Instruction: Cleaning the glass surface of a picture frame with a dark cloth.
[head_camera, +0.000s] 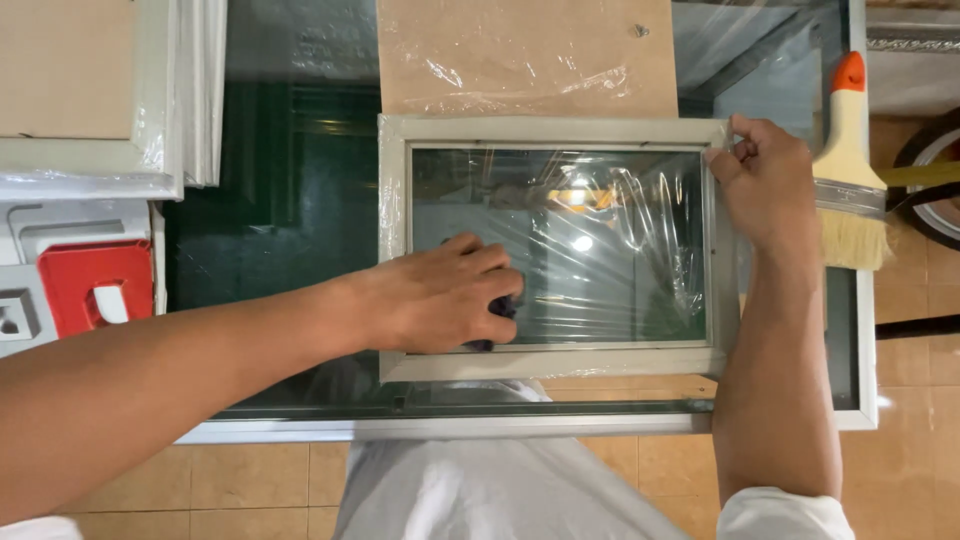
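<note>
Beside frame (555, 365): paintbrush (848, 170), board (530, 55); left hand (440, 300) clenching dark cloth (500, 310), right hand (765, 180) pinching frame corner.

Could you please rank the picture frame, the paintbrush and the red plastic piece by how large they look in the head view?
1. picture frame
2. paintbrush
3. red plastic piece, though its true extent is unsure since other things partly hide it.
</note>
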